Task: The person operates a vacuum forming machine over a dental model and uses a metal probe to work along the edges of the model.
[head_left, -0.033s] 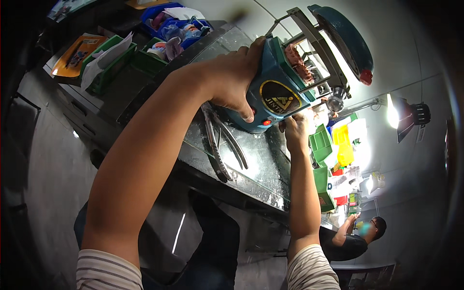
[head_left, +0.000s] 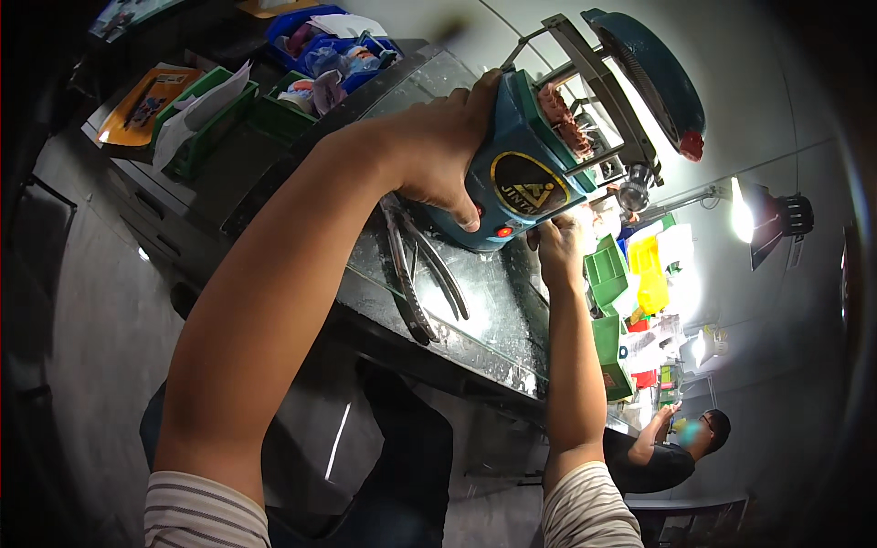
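Observation:
A teal vacuum forming machine [head_left: 498,178] stands on the glass-topped bench, appearing tilted in the head view. My left hand [head_left: 443,151] wraps round its left side, thumb on the front beside a red button. My right hand [head_left: 562,242] is closed against the machine's lower right side; its fingertips are partly hidden. Reddish-brown, tooth-like casts [head_left: 565,121] sit on top of the machine, under a metal frame [head_left: 617,105]. Above the frame is the teal upper head [head_left: 653,78] with a red tip. A dark tool with two curved legs [head_left: 420,274] lies near the left hand.
Blue bins [head_left: 320,50] and a green bin [head_left: 196,128] with papers stand at the left. Green trays [head_left: 607,274] and a yellow container [head_left: 649,279] line the bench at right. A lamp [head_left: 772,219] shines there. A person in black [head_left: 662,457] sits farther along.

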A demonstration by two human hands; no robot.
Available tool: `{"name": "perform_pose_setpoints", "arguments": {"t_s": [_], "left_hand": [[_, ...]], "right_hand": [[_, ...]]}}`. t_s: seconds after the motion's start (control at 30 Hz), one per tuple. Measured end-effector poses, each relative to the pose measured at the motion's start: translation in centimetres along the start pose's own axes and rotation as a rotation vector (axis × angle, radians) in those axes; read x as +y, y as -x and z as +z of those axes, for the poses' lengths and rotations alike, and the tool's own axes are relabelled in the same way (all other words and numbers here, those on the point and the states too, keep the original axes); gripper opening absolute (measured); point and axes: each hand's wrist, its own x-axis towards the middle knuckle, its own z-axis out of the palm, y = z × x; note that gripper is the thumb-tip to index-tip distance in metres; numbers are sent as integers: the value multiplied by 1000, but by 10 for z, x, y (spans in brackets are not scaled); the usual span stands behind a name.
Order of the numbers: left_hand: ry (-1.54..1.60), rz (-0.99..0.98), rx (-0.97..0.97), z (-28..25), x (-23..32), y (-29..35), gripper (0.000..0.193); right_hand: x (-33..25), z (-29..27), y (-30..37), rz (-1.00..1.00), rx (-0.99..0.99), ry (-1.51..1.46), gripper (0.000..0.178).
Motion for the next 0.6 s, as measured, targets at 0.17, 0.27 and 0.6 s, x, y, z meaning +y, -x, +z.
{"name": "perform_pose_setpoints", "arguments": {"t_s": [0.17, 0.27, 0.6], "left_hand": [[-3, -9, 4, 1, 1, -2, 140], [-6, -8, 3, 0, 0, -2, 139], [-5, -36, -7, -3, 4, 1, 139]], "right_hand": [[7, -1, -2, -9, 3, -47, 29], [5, 0, -3, -2, 1, -57, 29], [0, -1, -1, -5, -15, -13, 29]]}}
